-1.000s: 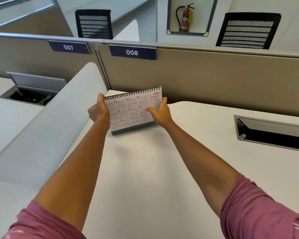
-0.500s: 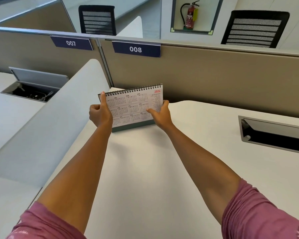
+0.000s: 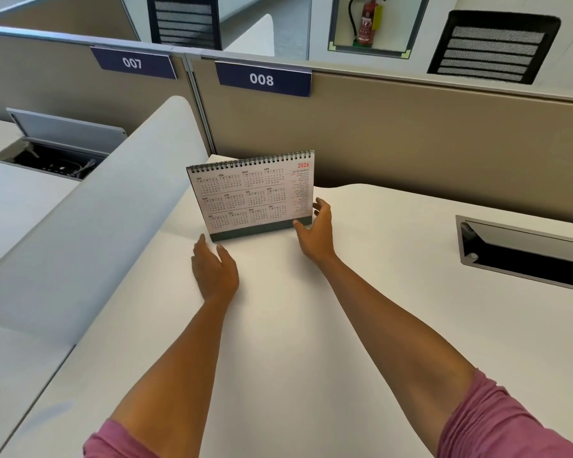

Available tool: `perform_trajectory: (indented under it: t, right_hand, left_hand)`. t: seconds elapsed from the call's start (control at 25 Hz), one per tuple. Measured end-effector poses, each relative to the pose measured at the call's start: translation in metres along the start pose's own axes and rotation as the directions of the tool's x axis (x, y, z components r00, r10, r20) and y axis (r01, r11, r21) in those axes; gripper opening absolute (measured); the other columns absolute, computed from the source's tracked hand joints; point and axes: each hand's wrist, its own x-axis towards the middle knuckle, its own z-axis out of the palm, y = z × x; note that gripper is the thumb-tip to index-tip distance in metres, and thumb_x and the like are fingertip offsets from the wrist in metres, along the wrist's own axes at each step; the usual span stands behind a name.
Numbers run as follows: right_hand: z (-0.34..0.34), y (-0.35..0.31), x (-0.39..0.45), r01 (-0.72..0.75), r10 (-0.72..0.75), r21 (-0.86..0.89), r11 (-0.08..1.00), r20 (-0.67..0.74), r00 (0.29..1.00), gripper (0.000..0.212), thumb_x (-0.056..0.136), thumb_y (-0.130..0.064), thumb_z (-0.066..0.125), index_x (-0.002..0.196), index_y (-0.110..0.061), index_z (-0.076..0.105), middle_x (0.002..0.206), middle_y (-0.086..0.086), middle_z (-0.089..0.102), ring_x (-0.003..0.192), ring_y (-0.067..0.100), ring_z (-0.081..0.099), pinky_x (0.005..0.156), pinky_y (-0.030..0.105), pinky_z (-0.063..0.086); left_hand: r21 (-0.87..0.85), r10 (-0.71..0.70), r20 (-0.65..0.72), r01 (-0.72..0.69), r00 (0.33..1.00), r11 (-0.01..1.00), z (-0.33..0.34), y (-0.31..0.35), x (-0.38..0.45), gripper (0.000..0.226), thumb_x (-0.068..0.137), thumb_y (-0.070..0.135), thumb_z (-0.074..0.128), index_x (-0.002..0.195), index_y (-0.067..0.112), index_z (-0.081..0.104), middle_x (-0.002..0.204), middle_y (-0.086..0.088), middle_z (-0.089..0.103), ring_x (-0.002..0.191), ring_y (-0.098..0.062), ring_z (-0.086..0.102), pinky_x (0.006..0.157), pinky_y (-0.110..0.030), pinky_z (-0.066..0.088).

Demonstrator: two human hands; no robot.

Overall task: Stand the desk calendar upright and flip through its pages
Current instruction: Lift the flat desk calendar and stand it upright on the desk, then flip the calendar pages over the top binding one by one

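Observation:
The desk calendar (image 3: 253,196) stands upright on the white desk (image 3: 311,325), near the beige partition. It is spiral-bound along the top, has a dark green base, and shows a 2026 year overview page. My left hand (image 3: 214,271) hovers just in front of the calendar's lower left corner, fingers apart, holding nothing. My right hand (image 3: 315,231) is at the calendar's lower right corner, fingers spread, its thumb close to or touching the base. Neither hand grips the calendar.
A curved white side divider (image 3: 90,226) runs along the left. A beige partition (image 3: 411,133) with labels 007 and 008 stands behind. An open cable tray (image 3: 523,256) is cut into the desk at the right; another (image 3: 50,157) lies on the neighbouring desk.
Both hands have let go of the calendar and drawn back toward me. The calendar now stands on the desk on its own base.

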Motion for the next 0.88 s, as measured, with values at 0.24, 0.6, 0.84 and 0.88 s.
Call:
perform_trajectory:
  t: [0.24,0.6,0.84,0.88]
  right_hand:
    - [0.006,0.009,-0.014,-0.046,0.046,-0.078,0.996,-0.001,0.999,0.067,0.089,-0.008,0.065,0.145,-0.016,0.03,0.148,0.005,0.038,0.134,0.021,0.041,0.109,0.034,0.037]
    - [0.012,0.0,-0.031,-0.056,0.045,-0.09,0.994,-0.114,0.992,0.061,0.091,-0.007,0.061,0.144,-0.017,0.034,0.148,0.004,0.039,0.134,0.021,0.042,0.108,0.029,0.035]
    - [0.008,-0.014,-0.025,-0.14,0.138,-0.005,0.99,-0.121,0.983,0.066,0.089,-0.01,0.066,0.145,-0.014,0.031,0.15,0.008,0.036,0.136,0.025,0.04,0.108,0.033,0.037]
    - [0.007,-0.017,-0.022,-0.148,0.147,0.003,0.989,-0.106,0.983,0.068,0.089,-0.01,0.067,0.146,-0.014,0.03,0.151,0.009,0.035,0.137,0.026,0.038,0.108,0.034,0.037]
  left_hand:
    - [0.3,0.14,0.088,-0.16,0.986,0.941,0.003,-0.009,-0.01,0.067,0.097,0.019,0.046,0.154,0.0,0.017,0.163,-0.013,0.024,0.154,-0.028,0.009,0.127,-0.04,0.001]
    - [0.265,0.134,0.071,-0.148,0.988,0.953,0.003,-0.006,-0.009,0.067,0.095,0.015,0.046,0.156,0.007,0.02,0.163,-0.007,0.028,0.155,-0.016,0.009,0.127,-0.04,-0.001]
    - [0.266,0.136,0.055,-0.146,0.989,0.953,0.002,-0.004,-0.012,0.066,0.094,0.014,0.046,0.156,0.007,0.022,0.161,-0.008,0.03,0.154,-0.018,0.014,0.127,-0.041,0.0]
    - [0.268,0.135,0.055,-0.145,0.989,0.953,0.002,-0.004,-0.012,0.066,0.094,0.014,0.046,0.155,0.007,0.022,0.161,-0.008,0.031,0.154,-0.018,0.014,0.127,-0.041,0.0]
